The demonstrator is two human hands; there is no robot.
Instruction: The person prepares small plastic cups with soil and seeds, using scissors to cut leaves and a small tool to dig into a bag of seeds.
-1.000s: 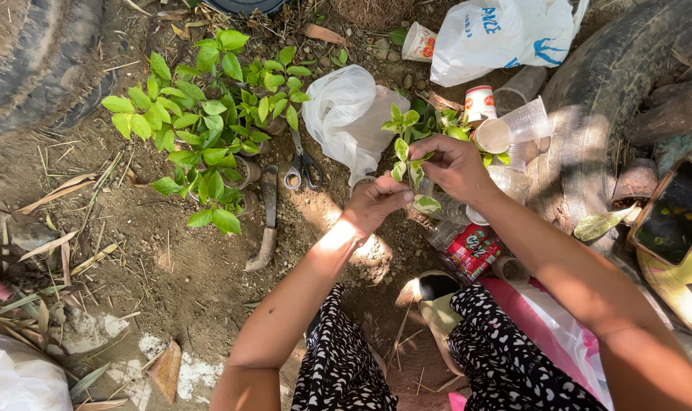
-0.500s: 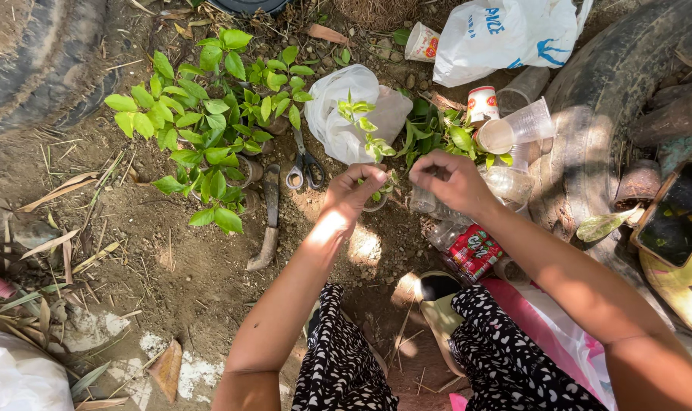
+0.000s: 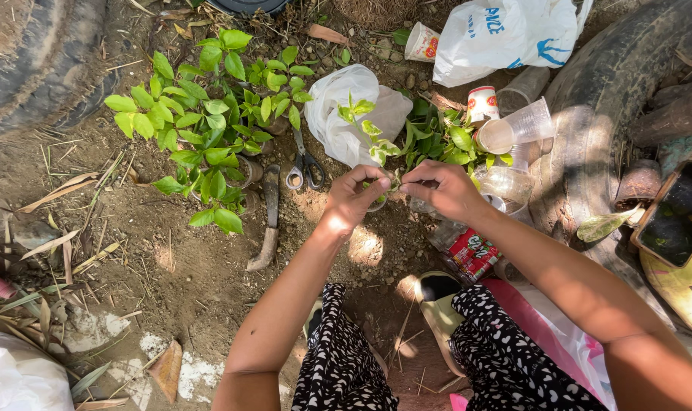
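Nearest the camera are the person's knees in black fabric with white spots, and a tan sandal [image 3: 435, 298] on the brown soil between them; from there both bare forearms run up and away to meet over the ground.

The left hand [image 3: 353, 199] and the right hand [image 3: 443, 190] face each other, well matched in reach, neither clearly nearer; between them lies a thin green leafy cutting [image 3: 382, 185], its stem running roughly crosswise from one hand to the other; the left fingertips [image 3: 375, 176] are curled and pinched on one end of it, the right fingertips [image 3: 409, 180] are pinched on the other end, so both hands are closed on the sprig and it sits just off the soil; whether it stands in a small pot beneath is hidden by the hands.

Just beside the right wrist lies a crushed red printed wrapper [image 3: 471, 254]; left of the left hand lie grey metal scissors with dark handles [image 3: 304, 169] and a rusty curved knife with a wooden handle [image 3: 268, 221], its long axis pointing away from the person.

Farther out stands a cluster of bright green leafy seedlings [image 3: 209, 125]; a crumpled white plastic bag [image 3: 346, 114] with sprigs in it; clear plastic cups [image 3: 517, 125]; an old black rubber tyre [image 3: 612, 114] at the right.
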